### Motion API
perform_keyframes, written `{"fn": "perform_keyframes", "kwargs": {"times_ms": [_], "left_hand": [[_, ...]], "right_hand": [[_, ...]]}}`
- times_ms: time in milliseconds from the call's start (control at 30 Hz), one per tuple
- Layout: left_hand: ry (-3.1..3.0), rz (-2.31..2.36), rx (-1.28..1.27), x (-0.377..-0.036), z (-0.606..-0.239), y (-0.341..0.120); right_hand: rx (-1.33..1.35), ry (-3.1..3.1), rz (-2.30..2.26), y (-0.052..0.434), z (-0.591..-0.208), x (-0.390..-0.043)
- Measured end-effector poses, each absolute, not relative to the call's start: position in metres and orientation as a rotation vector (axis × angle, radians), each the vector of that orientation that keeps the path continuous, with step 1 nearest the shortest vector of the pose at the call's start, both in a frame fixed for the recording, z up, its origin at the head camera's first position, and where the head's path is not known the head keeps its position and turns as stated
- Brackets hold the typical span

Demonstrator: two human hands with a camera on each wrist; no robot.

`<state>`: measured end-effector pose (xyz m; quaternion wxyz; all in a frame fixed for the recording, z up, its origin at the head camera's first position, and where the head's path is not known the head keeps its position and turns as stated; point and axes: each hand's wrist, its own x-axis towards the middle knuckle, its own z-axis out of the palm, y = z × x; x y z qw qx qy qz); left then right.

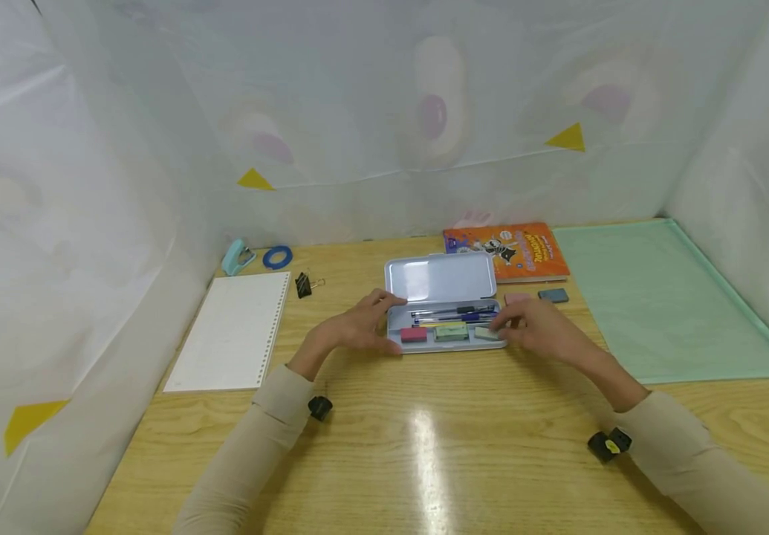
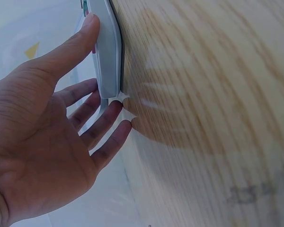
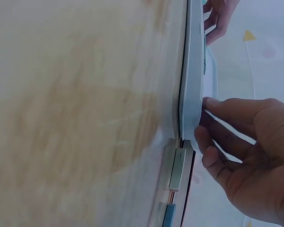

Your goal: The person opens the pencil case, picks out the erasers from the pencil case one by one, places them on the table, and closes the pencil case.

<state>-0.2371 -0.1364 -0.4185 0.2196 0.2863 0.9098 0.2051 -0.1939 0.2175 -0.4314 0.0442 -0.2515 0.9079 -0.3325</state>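
A pale blue pencil case (image 1: 447, 347) lies on the table with its lid (image 1: 440, 276) folded back. Inside are several pens (image 1: 454, 312), a pink eraser (image 1: 414, 335), a green eraser (image 1: 451, 333) and a pale eraser (image 1: 487, 334). My left hand (image 1: 360, 325) holds the case's left end, thumb at the front wall and fingers spread towards the back. Over the right end, my right hand (image 1: 544, 331) pinches the pale eraser with its fingertips. The right wrist view hides that eraser behind the case wall; there the thumb (image 3: 227, 109) reaches over the rim.
An orange book (image 1: 534, 253) lies behind the case, with a pink block (image 1: 516, 298) and a blue-grey block (image 1: 553, 296) before it. A green mat (image 1: 678, 305) is at right. A notepad (image 1: 230, 331), stapler (image 1: 237, 257), blue tape roll (image 1: 278, 257) and binder clip (image 1: 303, 285) are at left.
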Motion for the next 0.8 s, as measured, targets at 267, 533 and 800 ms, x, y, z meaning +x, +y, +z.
{"fn": "perform_keyframes", "kwargs": {"times_ms": [267,533,800], "left_hand": [[2.515,0.576,0.794,-0.237,-0.419,-0.137],[2.519,0.574,0.803,-0.238,-0.421,-0.137],[2.516,0.586,0.805,-0.237,-0.419,-0.138]], "right_hand": [[-0.809,2.854,-0.959,0.206,-0.435,-0.195],[-0.77,2.797,-0.966,0.201,-0.436,-0.199],[-0.826,2.811,-0.973,0.2,-0.435,-0.196]]}}
